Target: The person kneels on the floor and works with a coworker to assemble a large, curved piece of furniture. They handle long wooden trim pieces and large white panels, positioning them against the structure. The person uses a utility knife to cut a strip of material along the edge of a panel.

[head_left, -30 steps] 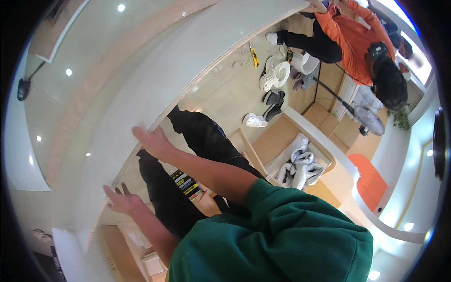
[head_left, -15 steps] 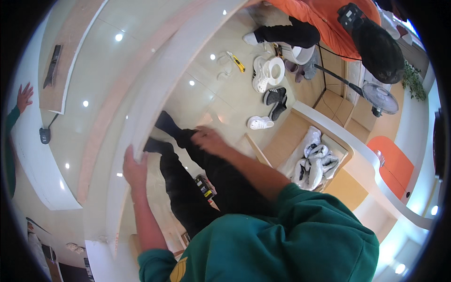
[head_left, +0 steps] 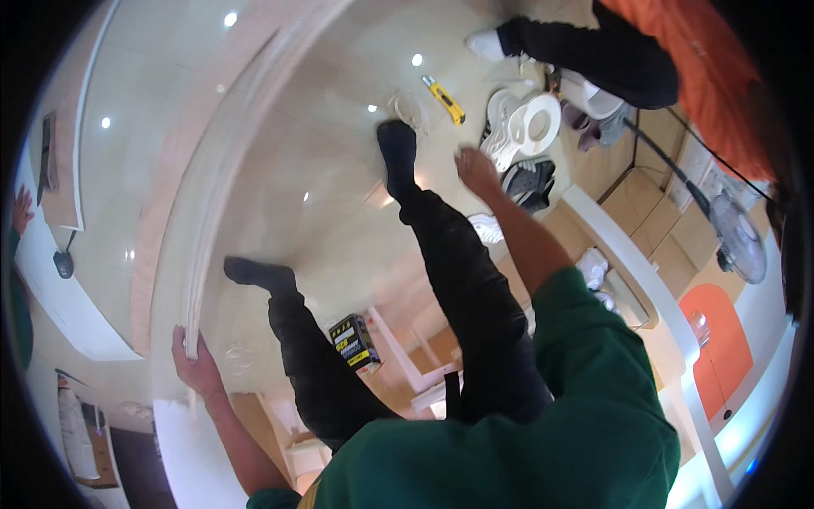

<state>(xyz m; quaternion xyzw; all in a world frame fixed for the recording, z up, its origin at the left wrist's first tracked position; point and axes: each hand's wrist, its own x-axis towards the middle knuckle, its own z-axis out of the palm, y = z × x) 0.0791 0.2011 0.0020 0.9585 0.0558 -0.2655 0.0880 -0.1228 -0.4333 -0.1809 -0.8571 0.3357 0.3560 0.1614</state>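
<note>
My left hand grips the near end of a long pale panel edge, thumb on one side and fingers on the other. The panel curves up and away across the left of the view. My right hand is held out over the floor with its fingers curled, and nothing shows in it. Below and beside it are a dark grey shoe and white shoes. A white ring-shaped roll lies just beyond, and a yellow utility knife sits farther off on the tiles.
A person in orange stands at the far right, near a fan. A black and yellow box and an open wooden frame are by my legs. At the far left, another green-sleeved person's hand is near a white panel.
I have stepped forward with my legs now wide apart. My right hand has moved from my leg out toward the shoes. My left hand sits lower and farther left, still on the panel.
</note>
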